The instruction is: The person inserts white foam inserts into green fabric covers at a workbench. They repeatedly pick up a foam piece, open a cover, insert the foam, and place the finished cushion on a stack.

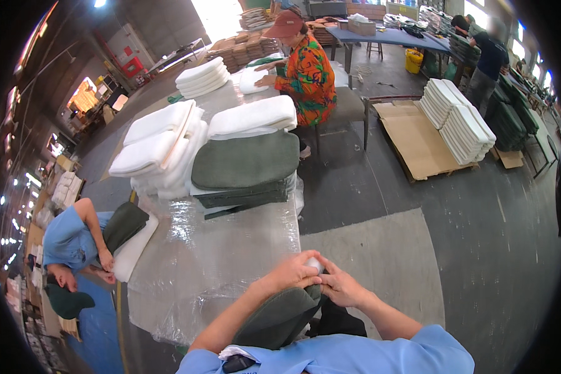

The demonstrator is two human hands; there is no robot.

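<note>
Close to my body, a dark green fabric cushion cover (273, 319) stands on edge, its far end between my hands. A bit of white padding (315, 265) shows at that end. My left hand (293, 274) is closed on the cover's edge from the left, slightly blurred. From the right, my right hand (343, 287) grips the same end with bent fingers, its fingertips close to the left hand's. Part of the cover is hidden behind my left forearm.
Ahead, a plastic-wrapped table (230, 249) carries stacked green covers (246, 161) and white pads (153, 140). One co-worker (75, 240) handles a green and white piece at the left; another (308, 78) sits beyond the stacks. Cardboard (411, 140) with more pads (458, 121) lies on the floor, right.
</note>
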